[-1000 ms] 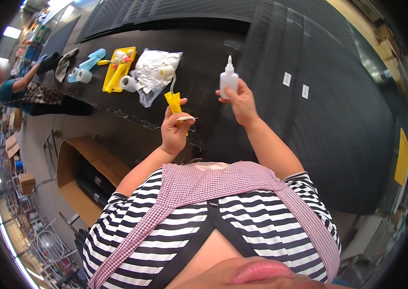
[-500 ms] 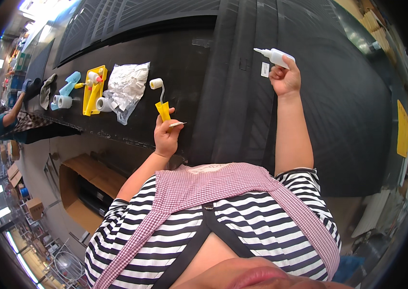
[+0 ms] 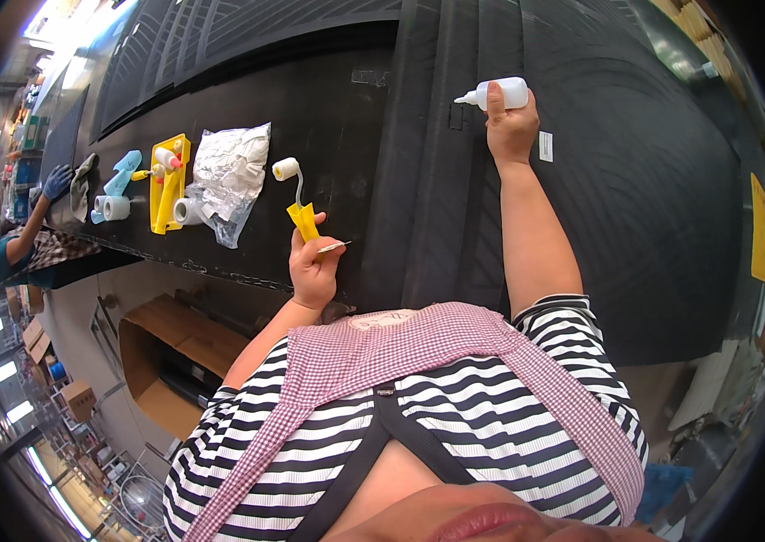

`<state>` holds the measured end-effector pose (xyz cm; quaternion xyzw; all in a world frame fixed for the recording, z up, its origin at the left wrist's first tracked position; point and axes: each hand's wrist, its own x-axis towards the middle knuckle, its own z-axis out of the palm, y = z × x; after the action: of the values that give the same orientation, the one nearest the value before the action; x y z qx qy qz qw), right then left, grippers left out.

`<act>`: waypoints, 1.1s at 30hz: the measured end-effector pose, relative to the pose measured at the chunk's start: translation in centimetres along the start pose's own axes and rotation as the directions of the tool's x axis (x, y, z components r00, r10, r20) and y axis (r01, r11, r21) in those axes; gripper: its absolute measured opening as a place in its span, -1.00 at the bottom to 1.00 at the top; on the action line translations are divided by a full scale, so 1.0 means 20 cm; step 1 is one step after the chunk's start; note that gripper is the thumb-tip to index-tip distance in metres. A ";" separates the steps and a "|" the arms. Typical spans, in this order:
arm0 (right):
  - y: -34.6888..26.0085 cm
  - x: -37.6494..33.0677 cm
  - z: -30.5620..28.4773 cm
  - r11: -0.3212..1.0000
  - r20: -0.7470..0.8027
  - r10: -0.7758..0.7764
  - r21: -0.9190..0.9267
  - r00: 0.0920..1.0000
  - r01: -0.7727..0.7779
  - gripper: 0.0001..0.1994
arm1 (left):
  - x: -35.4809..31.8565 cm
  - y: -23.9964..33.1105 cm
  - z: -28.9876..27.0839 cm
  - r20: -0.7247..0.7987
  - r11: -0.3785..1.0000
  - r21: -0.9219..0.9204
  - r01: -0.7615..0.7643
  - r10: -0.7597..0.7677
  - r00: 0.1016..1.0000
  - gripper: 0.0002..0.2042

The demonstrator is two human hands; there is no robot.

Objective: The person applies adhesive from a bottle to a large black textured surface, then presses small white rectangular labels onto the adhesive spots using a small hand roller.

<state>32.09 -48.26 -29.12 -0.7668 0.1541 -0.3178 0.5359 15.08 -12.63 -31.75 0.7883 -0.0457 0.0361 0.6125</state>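
My right hand (image 3: 513,131) is closed around a white squeeze bottle (image 3: 507,93) whose thin nozzle points left, above a black strip (image 3: 459,172). My left hand (image 3: 314,274) grips the yellow handle of a small paint roller (image 3: 301,219); its white roller head tips up and away from me. A thin whitish piece (image 3: 333,247) sticks out between the fingers of the same hand; I cannot make out what it is. Beside my right wrist, a small white label (image 3: 545,146) lies on the large black sheet (image 3: 635,199).
Left on the black table (image 3: 328,117) lie a clear plastic bag with white contents (image 3: 232,172), a yellow tray (image 3: 182,144) with small bottles, white rolls (image 3: 116,208) and a light blue tape dispenser (image 3: 121,176). Another person's gloved hand (image 3: 58,182) is at the far left. A cardboard box (image 3: 143,361) stands below the edge.
My right hand has shifted left with the squeeze bottle, its thumb now across the bottle's side. My left hand keeps the roller, nearly still. The co-worker's gloved hand has moved.
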 end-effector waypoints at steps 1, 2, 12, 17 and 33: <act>0.02 0.00 0.00 1.000 0.003 0.004 -0.022 1.000 -0.004 -0.55 | 0.00 0.00 0.00 0.000 1.000 -0.009 0.008 -0.008 1.000 -0.88; 0.01 0.00 0.00 0.999 0.008 0.008 -0.044 1.000 -0.007 -0.55 | 0.00 0.00 0.00 -0.011 0.999 -0.030 0.035 -0.035 0.999 -0.88; 0.02 0.00 0.01 0.998 0.021 -0.027 -0.057 0.999 0.028 -0.56 | 0.03 0.15 0.01 0.028 0.969 0.178 -0.170 0.167 0.986 -0.91; -0.02 -0.01 -0.01 0.994 -0.006 -0.063 -0.084 0.998 0.063 -0.57 | 0.03 0.14 0.01 0.027 0.962 0.193 -0.192 0.190 0.981 -0.91; 0.00 -0.02 -0.01 0.990 0.014 -0.094 -0.101 0.995 0.095 -0.58 | 0.04 0.16 0.02 0.031 0.952 0.219 -0.214 0.213 0.977 -0.91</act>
<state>31.71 -48.17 -29.22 -0.8011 0.1310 -0.3311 0.4811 15.46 -13.77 -28.69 0.8422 -0.1285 0.1041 0.5133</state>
